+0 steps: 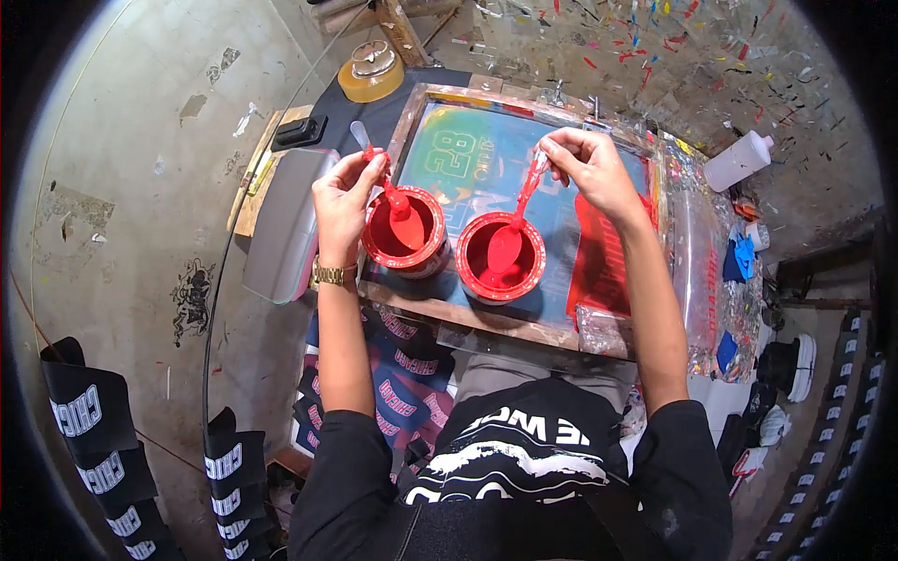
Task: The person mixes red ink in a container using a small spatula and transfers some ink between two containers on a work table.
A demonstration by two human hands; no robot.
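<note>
My left hand (348, 192) pinches the handle of a red-coated spoon (407, 227), its bowl hanging in the mouth of the left paint can (436, 252). Over the right paint can (479, 288), my right hand (582, 161) grips the upper end of a second spoon (505, 245), which is also covered in red ink. Both cans have red-smeared rims and red inside. They stand side by side on a wood-framed printing screen (449, 192). Red ink (599, 252) is spread over the right part of the screen, below my right forearm.
A roll of amber tape (371, 79) lies behind on the dark table. Left of the screen are a grey lidded case (292, 224) and a small black object (299, 133). A white bottle (739, 161) stands at the far right. Printed dark pieces (94, 421) hang at the lower left.
</note>
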